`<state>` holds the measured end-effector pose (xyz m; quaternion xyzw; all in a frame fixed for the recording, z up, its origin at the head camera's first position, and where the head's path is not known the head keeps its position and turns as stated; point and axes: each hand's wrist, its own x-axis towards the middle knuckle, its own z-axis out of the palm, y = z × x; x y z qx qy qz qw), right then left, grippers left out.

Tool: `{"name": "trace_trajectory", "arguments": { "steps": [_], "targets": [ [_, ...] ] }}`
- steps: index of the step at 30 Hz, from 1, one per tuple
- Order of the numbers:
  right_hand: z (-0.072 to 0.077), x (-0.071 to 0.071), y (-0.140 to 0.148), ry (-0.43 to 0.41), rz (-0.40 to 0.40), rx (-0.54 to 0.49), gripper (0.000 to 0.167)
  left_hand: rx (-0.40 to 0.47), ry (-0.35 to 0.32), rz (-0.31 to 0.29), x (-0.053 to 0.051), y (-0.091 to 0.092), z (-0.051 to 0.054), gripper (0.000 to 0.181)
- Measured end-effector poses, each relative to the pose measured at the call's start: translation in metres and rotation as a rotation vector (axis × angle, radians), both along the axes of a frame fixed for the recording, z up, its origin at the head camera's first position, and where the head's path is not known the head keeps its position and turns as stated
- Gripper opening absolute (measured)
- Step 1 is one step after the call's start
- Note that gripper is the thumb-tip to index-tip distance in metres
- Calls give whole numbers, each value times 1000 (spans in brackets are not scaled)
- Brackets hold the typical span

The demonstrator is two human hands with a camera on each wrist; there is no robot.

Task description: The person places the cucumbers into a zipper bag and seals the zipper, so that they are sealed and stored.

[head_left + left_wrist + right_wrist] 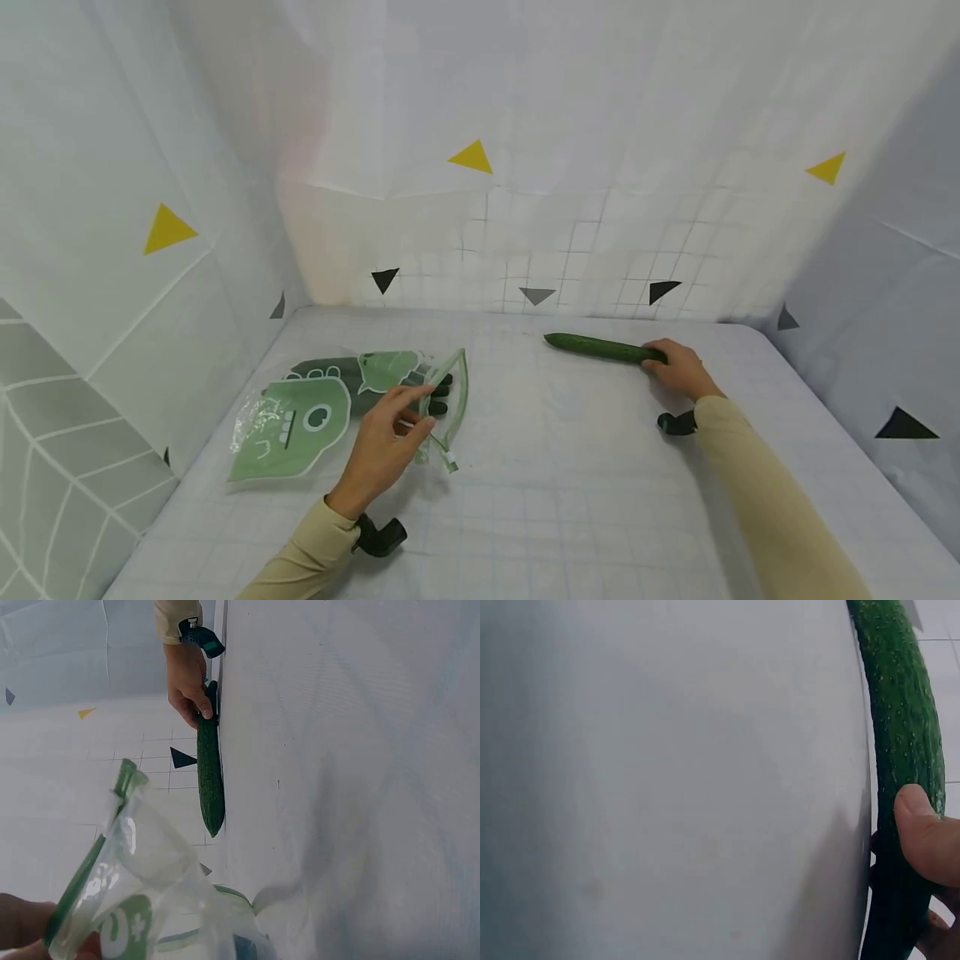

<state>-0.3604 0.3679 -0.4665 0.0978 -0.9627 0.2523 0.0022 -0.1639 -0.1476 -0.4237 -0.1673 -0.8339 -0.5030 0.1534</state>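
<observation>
On the left side of the table lies a clear zip bag point(330, 417) with green cartoon prints and a green zip edge, its mouth end towards the middle. My left hand point(386, 442) pinches the bag's zip edge, which stands raised in the left wrist view beside the fingers point(26, 919). Dark shapes with black ends show near the mouth; I cannot tell whether they are printed or inside. My right hand point(678, 371) grips one end of a long green cucumber point(592, 346), thumb on top. The cucumber's tapered end points left towards the bag.
The white table point(555, 500) ends at a white back wall point(525, 233) with yellow, grey and black triangles. Side walls point(885, 317) rise on both sides. A black wrist device point(380, 537) sits at the left wrist, another point(677, 423) at the right.
</observation>
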Motion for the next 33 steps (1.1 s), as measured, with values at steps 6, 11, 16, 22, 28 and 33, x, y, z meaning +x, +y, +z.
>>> {"name": "trace_trajectory", "arguments": {
  "steps": [6, 11, 16, 22, 28, 33],
  "targets": [
    [5, 11, -2, 43, -14, -52, 43, -1, -2, -10, 0, 0, 0, 43],
    [10, 17, -5, 14, -40, -98, 45, -6, 6, -16, -1, -1, 1, 44],
    [14, 24, -12, 12, -59, -142, 46, -8, 11, -17, -1, -2, 1, 43],
    [18, 35, -21, 38, -82, -192, 47, -9, 21, -9, 0, -2, 0, 44],
    [21, 48, -29, 64, -69, -235, 49, -11, 18, 4, -1, -2, -1, 44],
    [26, 58, -37, 81, -45, -263, 47, -10, 19, 4, 0, -1, 0, 44]
  ]
}}
